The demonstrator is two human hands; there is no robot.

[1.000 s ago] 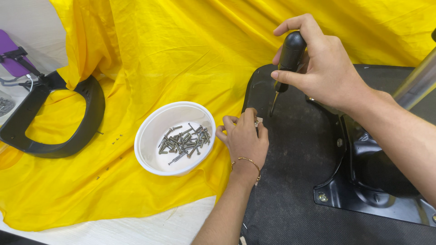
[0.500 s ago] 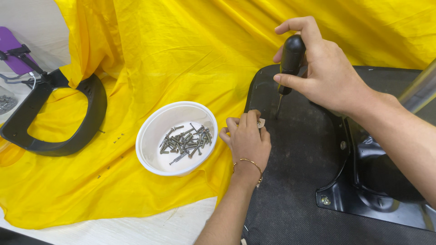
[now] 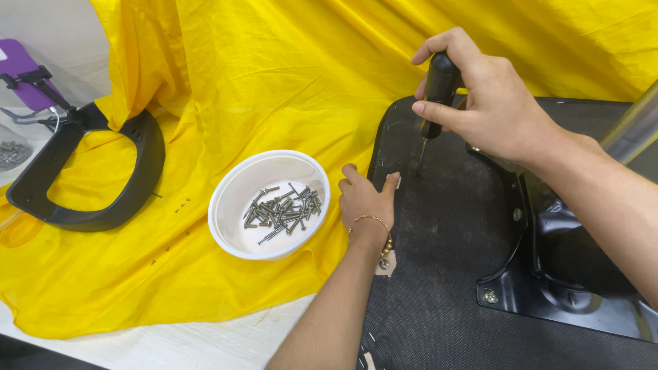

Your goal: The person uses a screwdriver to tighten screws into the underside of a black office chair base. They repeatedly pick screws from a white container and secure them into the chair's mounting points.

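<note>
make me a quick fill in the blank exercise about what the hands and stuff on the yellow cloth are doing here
1. The right hand grips a black-handled ____ pointing down at the black fabric-covered panel.
2. The round white plastic bowl holds a pile of metal ____.
3. The left hand wears a ____ on its wrist.
4. The bowl rests on a ____ cloth.

Missing words: screwdriver; screws; bracelet; yellow

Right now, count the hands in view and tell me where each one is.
2. The right hand grips a black-handled screwdriver over the black seat base. The left hand rests at the base's edge, beside the white bowl of screws. None look hidden.
</note>
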